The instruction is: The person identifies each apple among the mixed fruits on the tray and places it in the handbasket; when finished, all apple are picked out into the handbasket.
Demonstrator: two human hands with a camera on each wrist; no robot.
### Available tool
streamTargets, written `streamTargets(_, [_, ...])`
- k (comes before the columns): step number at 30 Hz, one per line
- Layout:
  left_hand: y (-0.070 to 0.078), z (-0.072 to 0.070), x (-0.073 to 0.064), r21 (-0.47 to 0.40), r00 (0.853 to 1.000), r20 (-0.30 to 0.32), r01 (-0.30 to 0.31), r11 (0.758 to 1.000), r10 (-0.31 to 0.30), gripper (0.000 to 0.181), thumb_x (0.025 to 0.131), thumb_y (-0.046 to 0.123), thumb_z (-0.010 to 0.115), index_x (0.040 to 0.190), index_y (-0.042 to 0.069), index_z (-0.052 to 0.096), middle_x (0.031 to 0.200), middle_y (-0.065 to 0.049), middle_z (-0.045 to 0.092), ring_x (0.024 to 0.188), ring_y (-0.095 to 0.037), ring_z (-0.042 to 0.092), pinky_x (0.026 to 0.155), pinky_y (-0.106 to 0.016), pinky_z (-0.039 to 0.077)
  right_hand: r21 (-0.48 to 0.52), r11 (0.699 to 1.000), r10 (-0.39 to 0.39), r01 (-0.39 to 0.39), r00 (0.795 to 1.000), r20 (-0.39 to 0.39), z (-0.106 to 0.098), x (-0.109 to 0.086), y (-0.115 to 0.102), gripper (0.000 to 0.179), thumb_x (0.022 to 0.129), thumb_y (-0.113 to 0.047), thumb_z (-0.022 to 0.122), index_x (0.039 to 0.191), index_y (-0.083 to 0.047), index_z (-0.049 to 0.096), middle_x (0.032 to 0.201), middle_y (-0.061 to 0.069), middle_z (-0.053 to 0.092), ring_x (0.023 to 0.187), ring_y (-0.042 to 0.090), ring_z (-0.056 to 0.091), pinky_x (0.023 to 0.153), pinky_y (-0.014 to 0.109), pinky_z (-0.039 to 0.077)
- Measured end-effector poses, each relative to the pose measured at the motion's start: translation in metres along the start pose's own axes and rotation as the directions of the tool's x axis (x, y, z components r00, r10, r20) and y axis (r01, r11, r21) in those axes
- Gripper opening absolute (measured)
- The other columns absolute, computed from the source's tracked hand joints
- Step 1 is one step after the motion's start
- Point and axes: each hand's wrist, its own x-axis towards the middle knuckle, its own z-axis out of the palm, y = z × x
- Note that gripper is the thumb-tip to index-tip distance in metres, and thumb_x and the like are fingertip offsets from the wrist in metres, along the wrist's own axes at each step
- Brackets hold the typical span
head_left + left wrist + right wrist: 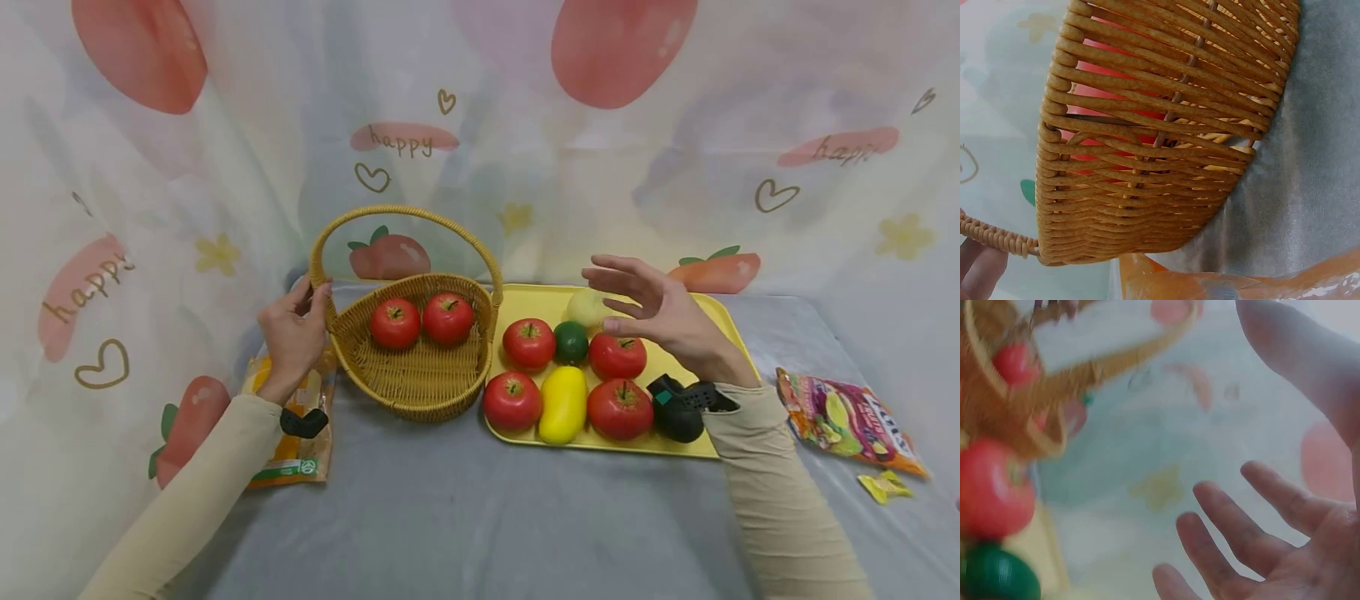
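A wicker basket with a tall arched handle stands left of centre, two red apples inside it. My left hand grips the lower left end of that handle; in the left wrist view its fingertips show against the wrapped handle. Over the yellow tray hovers my right hand, fingers spread and holding nothing. Below and around it on the tray lie several red apples, a yellow mango, a small dark green fruit, a pale round fruit and a dark, nearly black fruit.
An orange and clear plastic package lies partly beneath the left forearm, beside the basket. At the right are a colourful candy bag and a small yellow wrapped candy. A printed curtain hangs behind the grey-covered table.
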Motion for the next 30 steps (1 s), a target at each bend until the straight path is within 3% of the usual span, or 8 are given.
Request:
streamTargets(4, [0.0, -0.002, 0.002, 0.023, 1.0, 0.013, 0.008, 1.0, -0.009, 0.032, 0.106, 0.016, 0.067, 0.137, 0.007, 0.073, 0.114, -0.018, 0.08, 0.089, -0.005, 0.078, 0.075, -0.004, 0.052, -0.041, 0.992, 0.12, -0.122, 0.991, -0.056, -0.016, -0.004, 0.021, 0.072, 0.101, -0.004, 0.071, 0.164, -0.02, 0.04, 0.165, 0.01, 0.046, 0.155, 0.028, 0.038, 0.129, 0.046, 0.032])
streamTargets(7, [0.002, -0.001, 0.002, 0.027, 1.0, 0.016, 0.01, 1.0, -0.011, 0.033, 0.107, 0.017, 0.067, 0.137, 0.005, 0.072, 0.115, -0.02, 0.079, 0.087, 0.017, 0.068, 0.076, -0.003, 0.052, -0.06, 0.973, 0.215, -0.222, 0.971, -0.1, -0.024, -0.007, 0.037, 0.072, 0.102, -0.013, 0.072, 0.165, -0.019, 0.037, 0.168, 0.018, 0.039, 0.158, 0.038, 0.03, 0.128, 0.065, 0.021])
streamTargets(10, [0.002, -0.001, 0.002, 0.023, 1.0, 0.018, 0.01, 1.0, -0.01, 0.033, 0.106, 0.015, 0.067, 0.137, 0.004, 0.071, 0.117, -0.021, 0.078, 0.087, 0.024, 0.064, 0.076, -0.002, 0.051, -0.073, 0.95, 0.294, -0.305, 0.948, -0.124, -0.031, -0.01, 0.053, 0.077, 0.103, -0.021, 0.073, 0.167, -0.014, 0.031, 0.171, 0.023, 0.032, 0.16, 0.044, 0.025, 0.126, 0.07, 0.02])
streamTargets(15, [0.003, -0.002, 0.001, 0.042, 1.0, 0.013, 0.004, 0.999, -0.005, 0.032, 0.105, 0.014, 0.068, 0.135, 0.004, 0.073, 0.114, -0.02, 0.079, 0.086, 0.018, 0.068, 0.076, -0.002, 0.051, -0.067, 0.919, 0.379, -0.388, 0.919, -0.11, -0.038, -0.014, 0.078, 0.084, 0.103, -0.026, 0.072, 0.169, -0.007, 0.024, 0.172, 0.027, 0.027, 0.16, 0.049, 0.022, 0.125, 0.072, 0.023])
streamTargets(19, [0.004, -0.002, 0.001, 0.062, 1.0, 0.008, -0.004, 0.998, 0.004, 0.03, 0.105, 0.014, 0.068, 0.134, 0.005, 0.074, 0.113, -0.019, 0.08, 0.089, -0.01, 0.078, 0.077, -0.002, 0.05, -0.022, 0.905, 0.424, -0.425, 0.904, -0.056, -0.038, -0.013, 0.09, 0.089, 0.104, -0.026, 0.07, 0.171, -0.006, 0.015, 0.172, 0.029, 0.025, 0.16, 0.05, 0.021, 0.126, 0.071, 0.02])
streamTargets(23, [0.005, -0.002, 0.001, 0.052, 1.0, 0.012, 0.001, 0.999, -0.002, 0.032, 0.105, 0.013, 0.068, 0.135, 0.003, 0.073, 0.114, -0.02, 0.079, 0.092, -0.034, 0.079, 0.078, -0.002, 0.05, 0.005, 0.882, 0.472, -0.472, 0.881, -0.007, -0.038, -0.012, 0.097, 0.092, 0.105, -0.028, 0.068, 0.171, -0.006, 0.009, 0.171, 0.031, 0.024, 0.158, 0.05, 0.026, 0.127, 0.068, 0.023])
streamTargets(25, [0.005, -0.002, 0.001, 0.051, 1.0, 0.015, 0.009, 0.999, -0.01, 0.032, 0.106, 0.014, 0.068, 0.135, 0.004, 0.073, 0.115, -0.019, 0.079, 0.09, -0.02, 0.08, 0.077, -0.002, 0.05, 0.003, 0.869, 0.494, -0.494, 0.869, 0.006, -0.038, -0.012, 0.1, 0.089, 0.106, -0.03, 0.067, 0.171, -0.006, 0.01, 0.168, 0.032, 0.029, 0.153, 0.048, 0.035, 0.125, 0.059, 0.035])
streamTargets(30, [0.005, -0.002, 0.001, 0.055, 0.999, 0.024, 0.021, 0.998, -0.023, 0.03, 0.106, 0.016, 0.068, 0.134, 0.006, 0.075, 0.117, -0.018, 0.079, 0.091, -0.019, 0.08, 0.078, -0.002, 0.051, -0.016, 0.844, 0.537, -0.537, 0.843, 0.03, -0.043, -0.013, 0.107, 0.084, 0.105, -0.033, 0.069, 0.17, -0.01, 0.022, 0.163, 0.027, 0.04, 0.144, 0.038, 0.046, 0.106, 0.028, 0.049])
